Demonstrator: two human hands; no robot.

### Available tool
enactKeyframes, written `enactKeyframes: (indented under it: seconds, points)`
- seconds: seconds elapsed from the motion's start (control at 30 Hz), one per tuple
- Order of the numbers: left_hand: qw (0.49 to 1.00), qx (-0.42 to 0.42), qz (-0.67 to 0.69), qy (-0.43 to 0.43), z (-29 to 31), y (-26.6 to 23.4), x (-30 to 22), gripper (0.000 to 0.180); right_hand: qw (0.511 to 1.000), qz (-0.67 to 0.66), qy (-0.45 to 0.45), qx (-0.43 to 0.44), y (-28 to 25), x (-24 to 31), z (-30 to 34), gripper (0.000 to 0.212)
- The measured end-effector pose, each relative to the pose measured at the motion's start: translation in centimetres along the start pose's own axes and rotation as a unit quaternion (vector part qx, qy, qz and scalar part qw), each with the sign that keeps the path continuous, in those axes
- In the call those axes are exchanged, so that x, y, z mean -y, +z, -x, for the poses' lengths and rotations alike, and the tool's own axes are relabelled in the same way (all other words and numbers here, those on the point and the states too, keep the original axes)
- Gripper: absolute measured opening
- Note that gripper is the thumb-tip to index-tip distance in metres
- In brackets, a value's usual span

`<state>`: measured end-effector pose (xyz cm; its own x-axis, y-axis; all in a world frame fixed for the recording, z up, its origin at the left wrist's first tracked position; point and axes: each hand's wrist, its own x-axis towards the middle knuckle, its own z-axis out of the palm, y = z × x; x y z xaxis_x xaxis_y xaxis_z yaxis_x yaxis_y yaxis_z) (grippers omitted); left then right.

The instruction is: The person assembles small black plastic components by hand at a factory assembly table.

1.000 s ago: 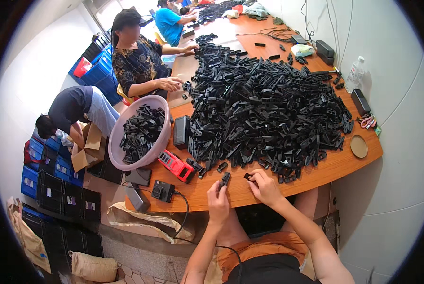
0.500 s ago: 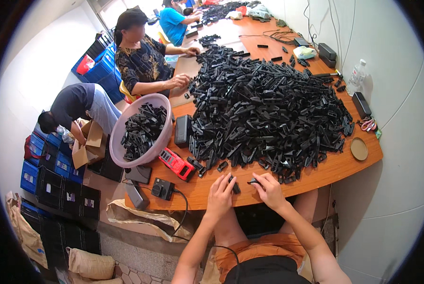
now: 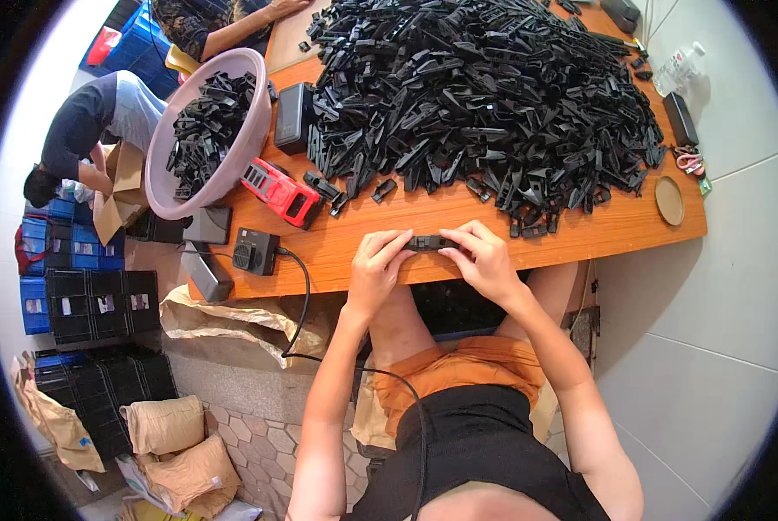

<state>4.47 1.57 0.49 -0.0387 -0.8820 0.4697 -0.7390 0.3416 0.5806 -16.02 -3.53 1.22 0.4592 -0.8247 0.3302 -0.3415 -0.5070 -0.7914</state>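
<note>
A small elongated black plastic part [image 3: 427, 243] is pinched between both hands above the near edge of the wooden table [image 3: 354, 217]. My left hand [image 3: 379, 265] grips its left end between thumb and fingertips. On the other end, the fingers of my right hand [image 3: 484, 260] are closed. Whether it is one piece or two joined ones I cannot tell. Beyond my hands spreads a large pile of similar black plastic parts [image 3: 484, 95], with a few loose ones along its near rim.
Left on the table are a pink basin [image 3: 159, 174] of black parts, a red toy-like object [image 3: 283, 193], a black box [image 3: 293, 117] and a small cabled device [image 3: 255, 252]. A round lid [image 3: 669, 201], scissors [image 3: 689, 163] and a bottle [image 3: 680, 69] stand right. Two people work at left.
My hands have come together, and the black pieces they held apart now meet in one line between them. The view has tilted downward, so the table sits higher in the picture.
</note>
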Motion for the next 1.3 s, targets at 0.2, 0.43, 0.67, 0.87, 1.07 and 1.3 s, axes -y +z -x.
enactKeyframes:
  seconds: [0.2,0.43,0.67,0.87,1.07,1.3]
  points:
    - [0.998,0.002,-0.053,-0.042,1.2,0.0,-2.5,0.046,0.991,-0.096,0.083,-0.044,-1.1,0.0,0.6,0.027]
    - [0.992,0.035,-0.119,0.002,-0.4,-1.2,-3.3,0.046,0.99,-0.099,0.094,-0.044,-1.7,0.7,0.4,0.027]
    - [0.997,0.062,-0.034,-0.018,0.4,-0.7,-0.9,0.048,0.998,-0.019,-0.056,-0.015,0.3,0.0,-0.4,0.028]
    - [0.997,0.015,0.047,-0.066,0.2,-0.7,-0.6,0.047,0.999,-0.02,-0.044,0.0,-0.3,-0.5,-0.3,0.027]
    - [0.997,0.029,0.052,-0.054,0.3,-0.7,-0.5,0.046,0.995,0.006,-0.101,-0.001,1.1,0.1,-0.2,0.027]
    - [0.994,0.032,0.089,-0.056,-1.6,-0.1,-1.4,0.043,0.99,-0.009,-0.095,0.109,-2.8,-0.5,1.5,0.028]
